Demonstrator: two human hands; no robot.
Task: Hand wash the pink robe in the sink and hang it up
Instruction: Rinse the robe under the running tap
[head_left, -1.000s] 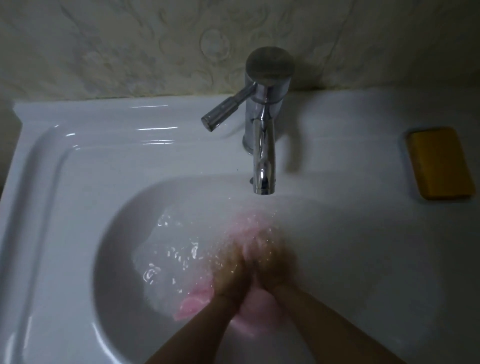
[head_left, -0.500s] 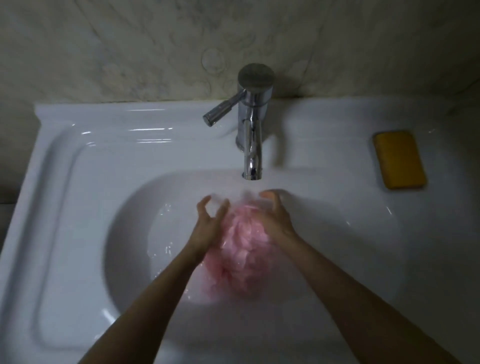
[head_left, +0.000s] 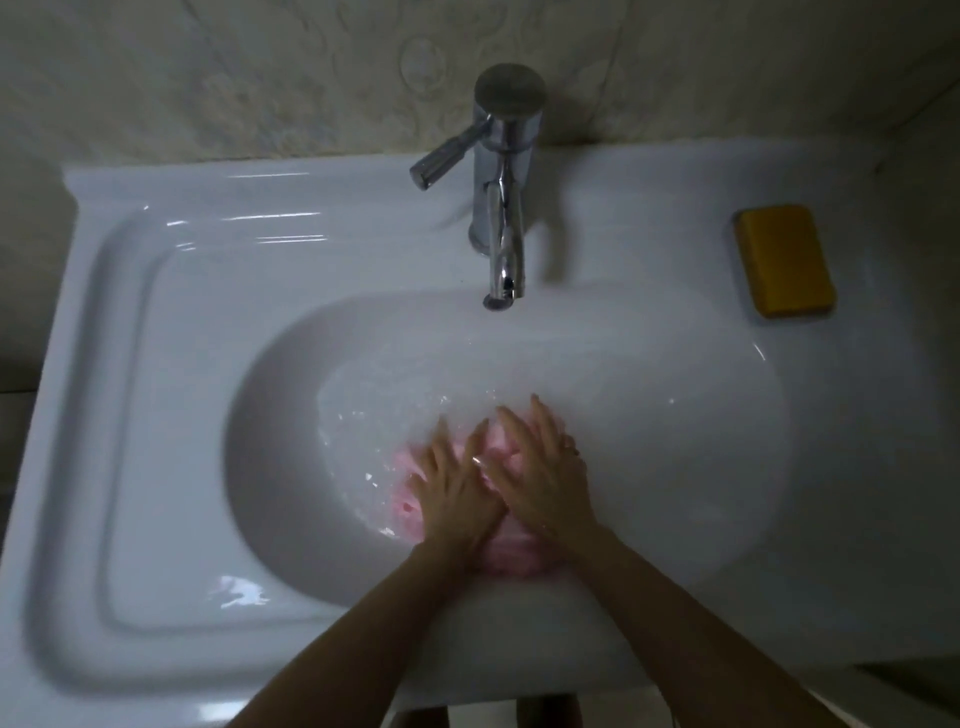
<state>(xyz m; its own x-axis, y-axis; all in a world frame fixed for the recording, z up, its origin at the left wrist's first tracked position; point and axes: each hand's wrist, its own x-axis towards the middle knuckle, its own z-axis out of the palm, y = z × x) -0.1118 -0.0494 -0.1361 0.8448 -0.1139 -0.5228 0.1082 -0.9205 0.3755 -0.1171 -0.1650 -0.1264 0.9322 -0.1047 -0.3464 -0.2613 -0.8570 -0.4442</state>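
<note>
The pink robe (head_left: 511, 560) lies bunched in shallow water at the near side of the white sink basin (head_left: 675, 467). My left hand (head_left: 451, 491) and my right hand (head_left: 543, 480) lie flat on top of it, palms down, fingers stretched and apart, the right partly overlapping the left. Most of the robe is hidden under the hands; pink edges show to the left and below them. Neither hand curls around the cloth.
A chrome faucet (head_left: 503, 208) with a side lever stands at the back, its spout over the basin. A yellow soap bar (head_left: 784, 266) rests on the right rim. A flat recessed ledge (head_left: 171, 415) sits left of the basin. A tiled wall is behind.
Half a second ago my hands cupped the raised robe from both sides under the spout. Now they press it flat into the water, nearer to me.
</note>
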